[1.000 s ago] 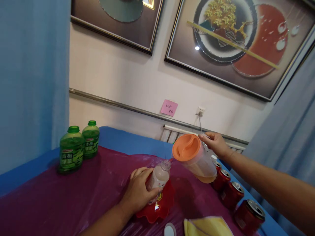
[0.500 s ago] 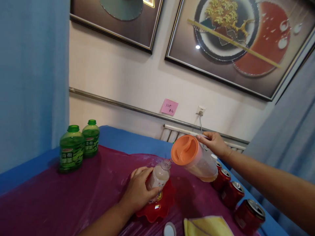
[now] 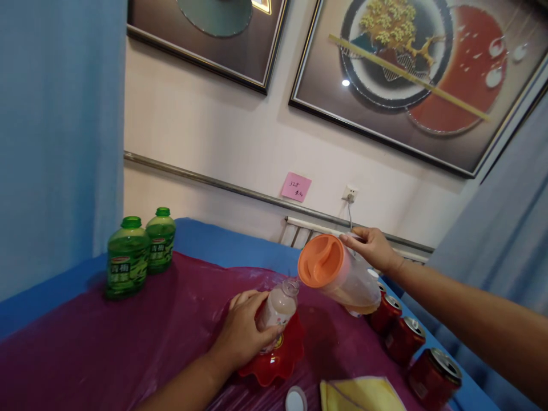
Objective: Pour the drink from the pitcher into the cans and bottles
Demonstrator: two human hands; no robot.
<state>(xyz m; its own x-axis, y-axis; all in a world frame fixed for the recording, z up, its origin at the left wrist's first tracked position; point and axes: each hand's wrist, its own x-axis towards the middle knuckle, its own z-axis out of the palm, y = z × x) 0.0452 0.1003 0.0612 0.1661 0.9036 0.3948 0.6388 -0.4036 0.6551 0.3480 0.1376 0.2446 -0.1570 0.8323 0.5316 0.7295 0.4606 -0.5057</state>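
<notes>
My left hand (image 3: 246, 328) is wrapped round a small clear bottle (image 3: 280, 305) with a pale label and no cap on. The bottle leans to the right over a red scalloped dish (image 3: 274, 368). By its handle, my right hand (image 3: 372, 248) grips a translucent pitcher (image 3: 353, 285) with an orange lid (image 3: 322, 261). Tipped to the left, the pitcher has its lid end close to the bottle's mouth. Some pale liquid shows in the pitcher's lower side. I cannot make out a stream between pitcher and bottle.
Two green bottles (image 3: 127, 260) stand at the left on the purple sheet (image 3: 171, 319). Several red cans (image 3: 434, 377) line the right edge. A white cap (image 3: 295, 399) and a yellow cloth (image 3: 362, 395) lie in front. Behind are a rail (image 3: 214, 184) and wall.
The view has shifted very slightly. Both hands, the bottle and the tilted pitcher hold almost the same positions.
</notes>
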